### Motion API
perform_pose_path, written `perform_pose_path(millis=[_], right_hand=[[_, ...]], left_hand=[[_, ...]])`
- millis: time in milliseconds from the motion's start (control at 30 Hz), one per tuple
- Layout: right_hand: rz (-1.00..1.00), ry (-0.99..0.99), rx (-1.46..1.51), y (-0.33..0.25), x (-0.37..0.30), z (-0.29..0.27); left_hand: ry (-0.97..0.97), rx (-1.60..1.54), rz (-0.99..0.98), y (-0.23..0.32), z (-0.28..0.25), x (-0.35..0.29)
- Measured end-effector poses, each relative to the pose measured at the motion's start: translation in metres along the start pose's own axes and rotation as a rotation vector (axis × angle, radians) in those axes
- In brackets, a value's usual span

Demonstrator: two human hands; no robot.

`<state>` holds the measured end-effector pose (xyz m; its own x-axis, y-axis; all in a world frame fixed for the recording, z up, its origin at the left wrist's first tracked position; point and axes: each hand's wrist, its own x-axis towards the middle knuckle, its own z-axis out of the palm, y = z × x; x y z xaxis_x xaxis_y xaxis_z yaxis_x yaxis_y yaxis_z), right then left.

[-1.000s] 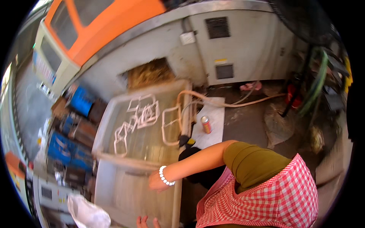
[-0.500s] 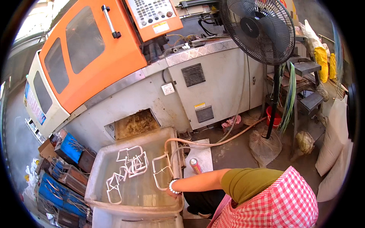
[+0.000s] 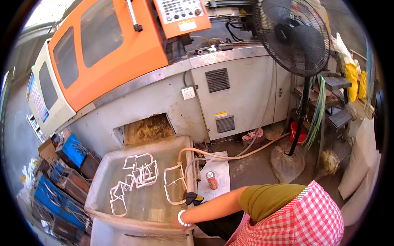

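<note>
My right arm comes in from the lower right, in an olive sleeve with a white bead bracelet [image 3: 184, 219] at the wrist. My right hand [image 3: 177, 224] is low over the near right corner of a pale plastic basin [image 3: 95, 208] of cloudy water; its fingers are hidden. Just beyond the wrist, a small black and yellow thing [image 3: 194, 199] sits on the basin's rim; I cannot make out what it is. One white looped frame [image 3: 166, 184] lies in the water beside it. A cluster of similar white frames [image 3: 143, 172] lies farther left. My left hand is not visible.
A hose [image 3: 254, 148] runs over the basin's right rim. A spray can [image 3: 211, 180] stands on a pale sheet to the right. Beyond are an orange and grey machine [image 3: 143, 53] and a black fan [image 3: 292, 35]. Blue metal blocks [image 3: 51, 201] lie left; a second tub [image 3: 106, 231] is nearer.
My right hand has drawn nearer along the basin's right side, uncovering the black and yellow thing. The view has tilted clockwise; the white frames lie much as before.
</note>
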<state>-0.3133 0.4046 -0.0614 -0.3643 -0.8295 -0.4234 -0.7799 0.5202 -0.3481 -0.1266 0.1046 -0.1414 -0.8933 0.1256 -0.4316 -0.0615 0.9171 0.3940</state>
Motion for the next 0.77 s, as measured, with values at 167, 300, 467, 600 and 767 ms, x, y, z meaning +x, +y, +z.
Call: perform_pose_path(millis=[167,300,467,600,767], right_hand=[[-0.140,0.137,0.121,-0.047,0.036,0.027],[0.085,-0.268,0.062,-0.044,0.020,0.101],[0.034,-0.473,0.133,-0.109,-0.006,0.099],[0.100,-0.483,0.225,-0.134,-0.022,0.036],[0.207,-0.437,0.336,-0.115,-0.003,0.090]], left_hand=[[0.133,0.105,0.082,0.050,-0.036,-0.014],[0.194,-0.065,0.167,0.141,-0.060,-0.035],[0.024,0.061,-0.026,0.142,-0.064,-0.054],[0.026,0.033,-0.072,0.129,-0.071,-0.025],[0.153,-0.084,-0.063,0.107,-0.048,0.031]])
